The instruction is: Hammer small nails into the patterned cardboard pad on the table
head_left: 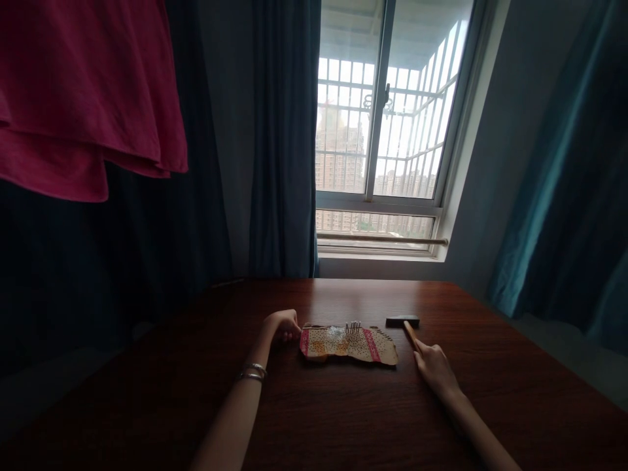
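Observation:
A flat board [318, 347] with ragged edges, pink bands and many small dark holes or dots lies on the dark wooden table. Several thin nails [353, 328] stand upright near its far edge. Beside them on the board is a small whitish, shiny patch or heap [336, 335], too small to make out. My left hand [284, 324], with bracelets at the wrist, is closed, its curled fingers at the board's left edge. Wrapped round the wooden handle of a hammer [402, 321] is my right hand [436, 367]. The hammer's dark head rests on or just above the table, right of the board.
The brown table [343, 418] reaches to the wall below a barred window [377, 157]. Dark blue curtains [284, 144] hang on both sides. A pink cloth [93, 98] hangs at the upper left, well above the table.

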### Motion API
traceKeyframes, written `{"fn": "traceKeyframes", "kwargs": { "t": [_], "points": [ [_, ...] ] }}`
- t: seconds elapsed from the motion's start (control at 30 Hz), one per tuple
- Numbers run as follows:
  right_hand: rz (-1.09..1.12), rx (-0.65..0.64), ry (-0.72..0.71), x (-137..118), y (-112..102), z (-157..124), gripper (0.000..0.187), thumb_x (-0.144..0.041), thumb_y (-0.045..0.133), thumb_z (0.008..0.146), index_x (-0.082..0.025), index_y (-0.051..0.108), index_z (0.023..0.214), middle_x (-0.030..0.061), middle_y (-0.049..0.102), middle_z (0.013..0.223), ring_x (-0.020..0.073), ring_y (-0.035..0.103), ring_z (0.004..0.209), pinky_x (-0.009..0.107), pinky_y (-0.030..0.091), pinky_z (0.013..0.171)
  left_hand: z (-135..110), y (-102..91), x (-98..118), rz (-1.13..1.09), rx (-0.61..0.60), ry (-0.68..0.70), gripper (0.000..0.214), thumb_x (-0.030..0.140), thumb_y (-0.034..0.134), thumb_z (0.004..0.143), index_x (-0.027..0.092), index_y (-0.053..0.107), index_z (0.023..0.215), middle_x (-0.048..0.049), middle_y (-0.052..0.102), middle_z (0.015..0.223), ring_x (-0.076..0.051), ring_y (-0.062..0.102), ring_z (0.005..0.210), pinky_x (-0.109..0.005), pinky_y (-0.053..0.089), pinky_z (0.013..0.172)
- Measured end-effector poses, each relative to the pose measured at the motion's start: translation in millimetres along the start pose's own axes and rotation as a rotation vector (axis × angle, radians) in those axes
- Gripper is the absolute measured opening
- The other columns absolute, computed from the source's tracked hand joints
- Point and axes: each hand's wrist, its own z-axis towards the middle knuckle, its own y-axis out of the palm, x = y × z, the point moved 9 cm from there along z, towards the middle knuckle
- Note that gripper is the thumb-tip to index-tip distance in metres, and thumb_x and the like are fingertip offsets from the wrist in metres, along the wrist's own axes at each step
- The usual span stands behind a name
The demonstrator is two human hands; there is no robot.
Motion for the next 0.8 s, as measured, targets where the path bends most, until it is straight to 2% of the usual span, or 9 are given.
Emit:
{"fn": "traceKeyframes", "kwargs": {
  "t": [0.1, 0.27, 0.43, 0.63, 0.8],
  "points": [
    [-0.008, 0.01, -0.006, -1.1, -1.4, -0.2, 0.037, -0.02, 0.042, 0.085, -0.017, 0.06, 0.117, 0.01, 0.069, 0.082, 0.0212, 0.06, 0.086, 0.026, 0.042, 0.075, 5.9, 6.5, -9.0, -0.061, -0.06, -0.066, 0.044, 0.047, 0.08, 0.046, 0.011, 0.055, 0.046, -0.0009, 0.052, 0.042, -0.007, 0.042, 0.037, -0.019, 0.028, 0.037],
    [-0.01, 0.007, -0.025, -4.6, -2.3, -1.1, 0.037, -0.019, 0.041, 0.084, -0.017, 0.061, 0.115, 0.0092, 0.07, 0.087, 0.0217, 0.059, 0.089, 0.027, 0.041, 0.079, 12.7, 7.3, -10.4, -0.129, -0.039, -0.078, 0.05, 0.051, 0.082, 0.037, 0.011, 0.054, 0.045, -0.0016, 0.054, 0.045, -0.006, 0.039, 0.037, -0.02, 0.029, 0.039],
    [-0.006, 0.003, -0.03, -3.9, 0.4, -1.1, 0.039, -0.016, 0.039, 0.082, -0.015, 0.06, 0.116, 0.0089, 0.069, 0.096, 0.0212, 0.058, 0.091, 0.028, 0.04, 0.083, 22.3, 7.6, -16.5, -0.106, -0.023, -0.108, 0.05, 0.051, 0.082, 0.039, 0.012, 0.052, 0.043, -0.001, 0.051, 0.042, -0.006, 0.037, 0.036, -0.02, 0.026, 0.038],
    [0.012, -0.01, -0.014, -2.0, 1.7, -0.5, 0.039, -0.015, 0.04, 0.082, -0.016, 0.06, 0.115, 0.0089, 0.068, 0.101, 0.0211, 0.057, 0.093, 0.028, 0.04, 0.085, 34.8, 3.7, -26.3, -0.099, -0.025, -0.112, 0.042, 0.042, 0.083, 0.041, 0.011, 0.055, 0.045, -0.0004, 0.051, 0.043, -0.006, 0.038, 0.038, -0.019, 0.027, 0.038],
    [-0.01, -0.002, -0.035, -1.5, 3.1, 0.5, 0.04, -0.015, 0.039, 0.081, -0.014, 0.059, 0.116, 0.01, 0.068, 0.099, 0.0211, 0.058, 0.092, 0.028, 0.04, 0.084, 26.5, -2.2, -23.7, -0.008, -0.026, -0.146, 0.03, 0.03, 0.082, 0.042, 0.011, 0.059, 0.047, -0.0003, 0.051, 0.043, -0.009, 0.044, 0.042, -0.021, 0.037, 0.041]
  ]
}}
